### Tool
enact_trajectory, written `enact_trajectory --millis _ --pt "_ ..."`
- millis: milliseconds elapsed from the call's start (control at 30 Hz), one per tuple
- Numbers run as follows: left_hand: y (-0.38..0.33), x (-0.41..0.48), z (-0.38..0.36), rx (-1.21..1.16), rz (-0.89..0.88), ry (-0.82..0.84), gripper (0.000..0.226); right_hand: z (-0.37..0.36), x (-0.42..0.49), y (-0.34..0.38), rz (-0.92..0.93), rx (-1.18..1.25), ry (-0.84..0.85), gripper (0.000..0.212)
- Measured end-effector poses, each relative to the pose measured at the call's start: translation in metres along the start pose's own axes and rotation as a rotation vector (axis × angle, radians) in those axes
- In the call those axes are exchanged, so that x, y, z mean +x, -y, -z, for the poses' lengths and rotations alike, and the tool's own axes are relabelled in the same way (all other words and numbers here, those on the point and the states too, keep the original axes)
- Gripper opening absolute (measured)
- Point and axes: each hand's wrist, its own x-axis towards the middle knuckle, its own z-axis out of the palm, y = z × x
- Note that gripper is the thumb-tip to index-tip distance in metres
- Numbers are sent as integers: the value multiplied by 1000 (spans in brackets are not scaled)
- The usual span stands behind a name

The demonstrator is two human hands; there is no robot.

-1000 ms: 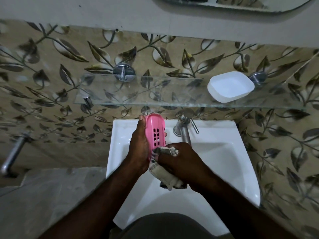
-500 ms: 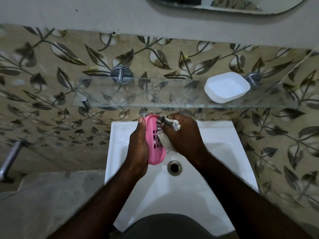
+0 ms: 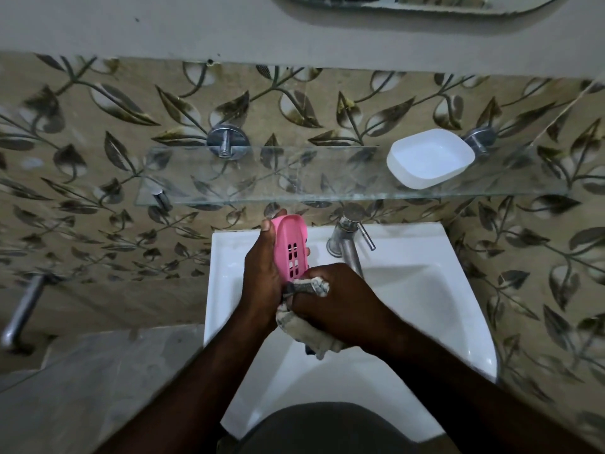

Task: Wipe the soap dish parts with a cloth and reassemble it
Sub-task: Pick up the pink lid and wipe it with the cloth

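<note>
Head view: grips pink slotted insert (image 3: 292, 245) over washbasin (image 3: 425, 296) in curled left hand (image 3: 262, 270). Has dragged cloth (image 3: 309, 286), bunched in clenched right hand (image 3: 340, 304), down to insert's lower end. Indicates wiping underway, white base (image 3: 429, 158) apart on glass shelf (image 3: 262, 188).

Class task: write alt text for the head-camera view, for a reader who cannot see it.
A person's left hand holds a pink slotted soap dish insert over a white washbasin while the right hand presses a grey cloth to its lower end. The white soap dish base sits on the glass shelf above.
</note>
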Motion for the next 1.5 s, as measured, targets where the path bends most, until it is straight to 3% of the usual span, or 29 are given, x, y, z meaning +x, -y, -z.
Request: enact_trajectory --millis 167,300,367,533,800,900,1033,1133,1200,1300,1367,1500 --pt "2 -2 -5 6 48 26 77 6 5 11 -39 313 -75 14" --pt "6 -8 -12 65 31 116 55 19 25 16 66 238 -334 9" --pt "8 -10 -12 28 23 127 52 24 32 13 67 244 -383 6" --pt "0 -13 -5 116 -10 97 60 27 38 -10 24 34 -500 34" --pt "-1 -11 -4 16 14 -13 78 16 24 -29 -44 -35 -295 40" --pt "-3 -5 -5 26 -57 -34 77 8 10 -28 -91 -67 -161 34" --pt "-4 -6 -8 21 -61 -44 71 7 -4 -14 -131 116 -20 26" --pt "-7 -5 -8 -27 -37 -34 72 12 -5 -3 -135 482 89 11" --pt "-8 -3 -8 -21 -30 1 76 15 -2 -1 -102 649 -43 6" --pt "-13 -1 -5 86 -10 51 76 20 6 -9 101 149 -541 25" --pt "-15 -2 -5 157 33 109 70 20 7 -8 174 41 -560 35" --pt "-16 -7 -5 177 121 267 54 11 8 -15 154 73 -438 35"
